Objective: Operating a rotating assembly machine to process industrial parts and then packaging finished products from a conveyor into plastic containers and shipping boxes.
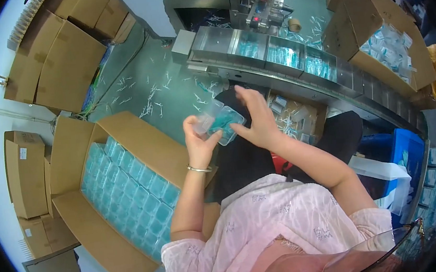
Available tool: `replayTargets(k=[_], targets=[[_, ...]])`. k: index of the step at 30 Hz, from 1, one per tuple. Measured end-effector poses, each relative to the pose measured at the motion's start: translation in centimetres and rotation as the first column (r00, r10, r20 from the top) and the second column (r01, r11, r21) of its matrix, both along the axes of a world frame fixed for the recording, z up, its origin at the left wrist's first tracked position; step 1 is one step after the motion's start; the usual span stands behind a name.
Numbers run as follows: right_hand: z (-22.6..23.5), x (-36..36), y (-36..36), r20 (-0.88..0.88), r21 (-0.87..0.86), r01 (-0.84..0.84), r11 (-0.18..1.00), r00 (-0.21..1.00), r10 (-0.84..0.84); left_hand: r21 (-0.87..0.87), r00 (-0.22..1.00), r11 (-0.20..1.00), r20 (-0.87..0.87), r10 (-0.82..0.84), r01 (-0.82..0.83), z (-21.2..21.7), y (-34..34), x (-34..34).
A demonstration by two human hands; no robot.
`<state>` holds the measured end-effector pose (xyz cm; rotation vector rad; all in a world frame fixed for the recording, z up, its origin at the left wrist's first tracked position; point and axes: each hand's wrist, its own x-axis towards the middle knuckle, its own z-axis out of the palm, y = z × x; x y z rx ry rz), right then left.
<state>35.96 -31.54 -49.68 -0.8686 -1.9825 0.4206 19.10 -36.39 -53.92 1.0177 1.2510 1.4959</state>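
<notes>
My left hand (200, 144) holds a small clear plastic box (232, 135) over my lap, its hinged lid (207, 117) tipped up beside the fingers. Teal floss picks (221, 121) lie in the box, and the left thumb rests at its near edge. At the box's right side is my right hand (259, 117), fingers spread and the thumb tip close to the rim. Whether that thumb touches the box I cannot tell. Nothing shows in the right hand.
A metal conveyor (285, 74) with teal picks in its compartments runs ahead of me. To my left stands a carton (134, 136) packed with filled boxes. A carton (347, 29) of clear boxes is at far right. White picks (150, 108) litter the floor.
</notes>
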Motion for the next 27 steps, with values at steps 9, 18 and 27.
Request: replayTargets(k=[9, 18, 27], targets=[[-1.0, -0.1, -0.5, -0.145, -0.531, -0.277, 0.801, 0.961, 0.237, -0.204, 0.334, 0.831, -0.846, -0.416, 0.517, 7.3, 0.3, -0.7], [-3.6, -1.6, -2.5, 0.132, -0.252, -0.145, 0.957, 0.974, 0.182, -0.322, 0.405, 0.933, -0.840, -0.360, 0.161, 5.2, 0.1, -0.6], [-5.9, 1.0, -1.6, 0.334, -0.184, -0.109, 0.977, 0.928, 0.166, 0.019, 0.643, 0.998, -0.765, 0.049, -0.054, 1.0, -1.8, -11.3]])
